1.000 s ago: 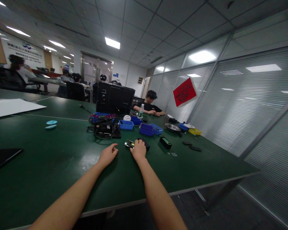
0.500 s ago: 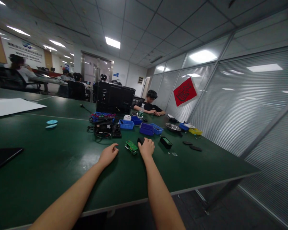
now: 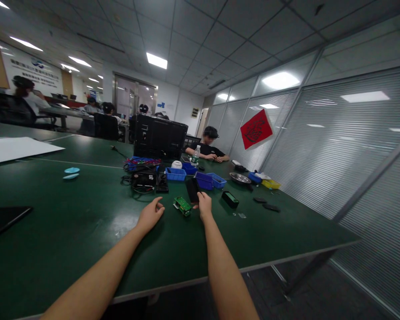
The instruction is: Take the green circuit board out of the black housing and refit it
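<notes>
My right hand (image 3: 204, 205) grips the lower end of a black rectangular case (image 3: 192, 190), tilted up off the table. Its fingers are partly hidden behind the case. Just left of it lies a green circuit board assembly (image 3: 182, 206), which neither hand touches. My left hand (image 3: 151, 214) rests on the green table to the left of the board, fingers loosely bent and apart, holding nothing. A second black case (image 3: 230, 199) with a green board inside sits to the right of my right hand.
Blue bins (image 3: 204, 180), a black power adapter (image 3: 143, 179) with tangled cables and a white ball (image 3: 176, 165) stand beyond my hands. Further right are a metal bowl (image 3: 240, 178) and flat black pieces (image 3: 271, 207). Across the table sits a person (image 3: 209, 146).
My right hand has picked the black case up from the table and tipped it upright. My left hand and the circuit board assembly have stayed where they were.
</notes>
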### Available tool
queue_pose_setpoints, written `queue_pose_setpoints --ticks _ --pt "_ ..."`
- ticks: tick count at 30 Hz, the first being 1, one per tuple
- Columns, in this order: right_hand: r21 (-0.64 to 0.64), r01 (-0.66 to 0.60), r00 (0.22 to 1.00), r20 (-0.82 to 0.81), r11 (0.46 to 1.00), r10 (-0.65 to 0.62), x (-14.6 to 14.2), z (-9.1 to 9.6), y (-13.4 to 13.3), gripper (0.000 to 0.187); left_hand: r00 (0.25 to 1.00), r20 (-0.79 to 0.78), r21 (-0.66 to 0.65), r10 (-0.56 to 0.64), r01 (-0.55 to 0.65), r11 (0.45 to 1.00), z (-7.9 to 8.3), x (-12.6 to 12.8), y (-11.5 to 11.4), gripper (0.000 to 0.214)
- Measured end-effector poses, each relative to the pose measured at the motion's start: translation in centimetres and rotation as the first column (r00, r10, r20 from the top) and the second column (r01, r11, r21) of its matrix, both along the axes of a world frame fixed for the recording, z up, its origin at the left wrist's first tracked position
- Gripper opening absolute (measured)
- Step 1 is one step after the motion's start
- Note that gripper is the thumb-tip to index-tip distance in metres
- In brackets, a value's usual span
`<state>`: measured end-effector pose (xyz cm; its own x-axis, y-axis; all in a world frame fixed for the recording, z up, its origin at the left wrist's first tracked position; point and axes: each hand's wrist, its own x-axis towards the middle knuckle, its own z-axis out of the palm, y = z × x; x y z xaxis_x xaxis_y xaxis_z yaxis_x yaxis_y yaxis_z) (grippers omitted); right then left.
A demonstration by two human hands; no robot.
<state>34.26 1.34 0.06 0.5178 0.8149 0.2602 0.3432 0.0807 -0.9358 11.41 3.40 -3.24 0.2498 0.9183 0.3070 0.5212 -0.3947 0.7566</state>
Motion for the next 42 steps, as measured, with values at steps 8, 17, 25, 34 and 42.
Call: queue_pose_setpoints --ticks 8,17,25,34,42 --pt "0.07 -0.31 0.869 0.426 0.948 0.252 -3.4 0.2 -0.7 0.008 0.987 0.159 0.064 -0.016 0.006 0.998 0.4 -0.1 0.0 0.069" --pt "0.015 -0.286 0.824 0.514 0.958 0.238 -3.6 0.7 -0.8 0.033 0.973 0.163 0.031 -0.164 0.161 0.986 0.5 -0.2 -0.4 0.07" --pt "-0.277 -0.031 0.754 0.624 0.96 0.205 -3.3 -0.5 -0.7 0.055 0.964 0.079 -0.013 -0.255 0.257 0.966 0.8 -0.4 -0.8 0.073" --pt "-0.322 0.077 0.751 0.641 0.944 0.157 -1.9 -0.4 -0.7 0.045 0.933 -0.053 0.025 -0.355 0.356 0.934 1.4 -0.4 -1.5 0.072" --pt "-0.223 0.013 0.818 0.563 0.975 0.118 -0.7 -1.1 -0.2 0.031 0.916 -0.095 -0.046 -0.39 0.387 0.921 2.4 -0.6 -2.4 0.061"
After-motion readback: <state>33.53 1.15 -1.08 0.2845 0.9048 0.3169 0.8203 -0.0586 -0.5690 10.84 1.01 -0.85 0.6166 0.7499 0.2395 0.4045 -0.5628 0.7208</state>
